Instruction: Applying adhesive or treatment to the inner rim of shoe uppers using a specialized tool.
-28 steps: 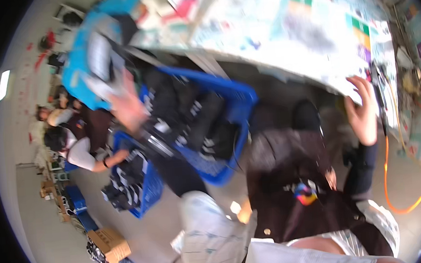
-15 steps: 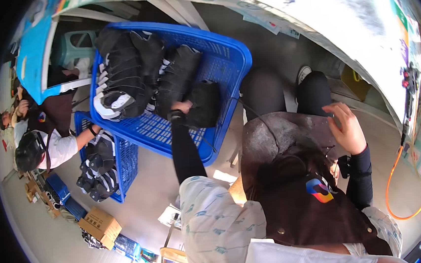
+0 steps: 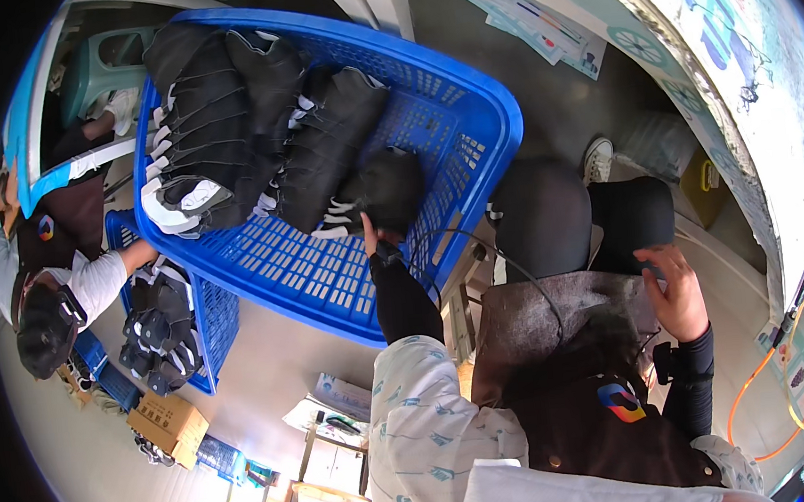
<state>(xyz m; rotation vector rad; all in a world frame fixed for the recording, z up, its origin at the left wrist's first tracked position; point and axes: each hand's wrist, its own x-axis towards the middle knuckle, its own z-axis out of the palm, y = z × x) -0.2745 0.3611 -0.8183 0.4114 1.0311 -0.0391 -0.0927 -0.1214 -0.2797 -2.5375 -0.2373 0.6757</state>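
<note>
reaching with the left hand point(image 3: 373, 237) into the blue basket point(image 3: 323, 271), touching the end stack of black shoe pieces point(image 3: 393, 190); cannot tell whether gripping. holding nothing in the right hand point(image 3: 677, 295), opened loosely by the knee point(image 3: 636, 218). could snag the cable point(image 3: 539, 287) or scatter pieces by lifting hastily.

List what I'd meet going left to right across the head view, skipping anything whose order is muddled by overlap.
Co-worker's head → left hand at a black bundle in the large blue basket → pale shoe → right hand → orange cable.
</note>
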